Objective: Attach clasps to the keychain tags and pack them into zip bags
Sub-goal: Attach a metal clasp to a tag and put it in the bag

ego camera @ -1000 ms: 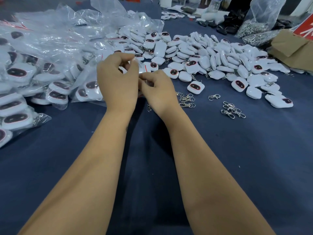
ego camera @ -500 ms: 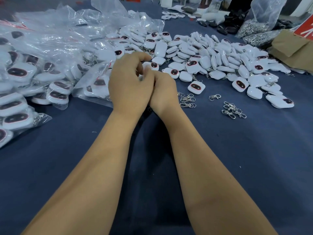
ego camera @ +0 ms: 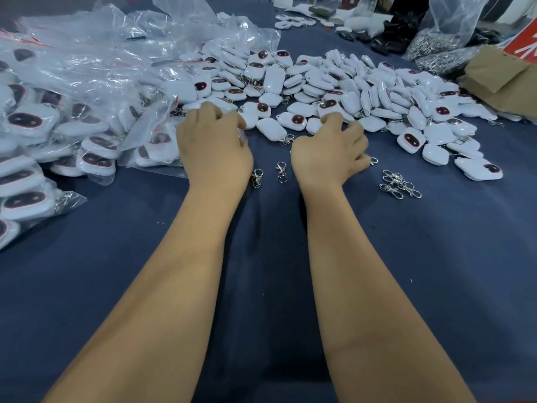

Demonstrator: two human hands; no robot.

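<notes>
- tags (ego camera: 343,91) are heaped loose and white, some with a dark oval face upward, on the blue cloth (ego camera: 261,286); this heap is taken as the landmark.
- at the near edge of the heap, toward its left end, the left hand (ego camera: 213,149) is seen palm down with its fingers curled over; the fingertips lie against a bagged tag (ego camera: 157,144), but whether anything is gripped cannot be told.
- at the near edge of the heap, toward its middle, the right hand (ego camera: 328,152) is seen palm down, fingers bent toward the tags; what, if anything, is held under it cannot be told.
- the two hands are kept apart, with bare cloth between them.
- in that gap, just nearer than the heap, two loose clasps (ego camera: 281,171) are laid on the cloth, and a third clasp (ego camera: 287,139) is seen at the heap's edge.
- a small cluster of clasps (ego camera: 399,184) is laid near the heap's near right corner, well clear of the right hand.
- left of the heap, filled zip bags (ego camera: 58,117) are piled, each showing tags through clear plastic.
- beyond the heap on the right, a clear sack of metal parts (ego camera: 436,42) and a brown cardboard box (ego camera: 502,80) are seen.
</notes>
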